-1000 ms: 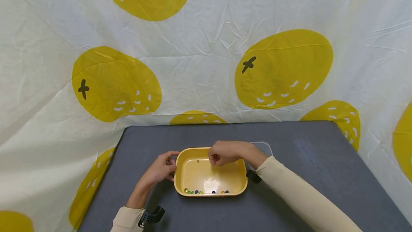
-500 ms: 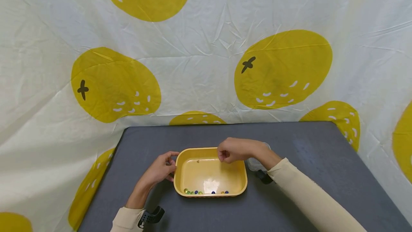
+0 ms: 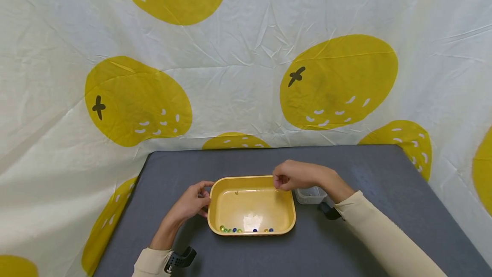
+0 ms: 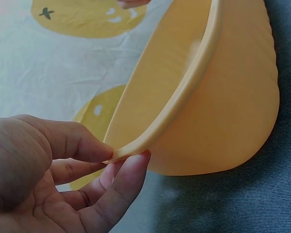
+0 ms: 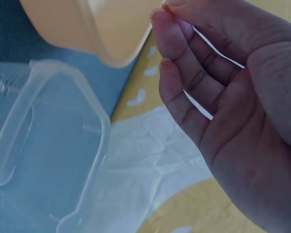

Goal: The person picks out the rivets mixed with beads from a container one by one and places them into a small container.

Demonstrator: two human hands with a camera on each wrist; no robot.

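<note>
A shallow yellow plastic tray (image 3: 251,208) stands on the table, with several glass marbles (image 3: 234,229) in green, blue and amber along its near edge. My left hand (image 3: 191,200) pinches the tray's left rim between thumb and fingers, plain in the left wrist view. Over the tray's far right corner hangs my right hand (image 3: 300,175), thumb and index fingertips together. Whether something small sits between those fingertips is hidden. Just right of the tray, partly below my right hand, is a clear plastic container (image 5: 48,145) without a lid on it.
The dark grey table (image 3: 365,208) extends beyond the tray on all sides. Behind it hangs a white cloth (image 3: 238,97) printed with yellow fruit. Dark straps sit at both wrists, below beige sleeves (image 3: 384,234).
My right hand has moved right and slightly up, from over the tray's middle to its far right corner, uncovering more of the tray and container. My left hand and the marbles look unchanged.
</note>
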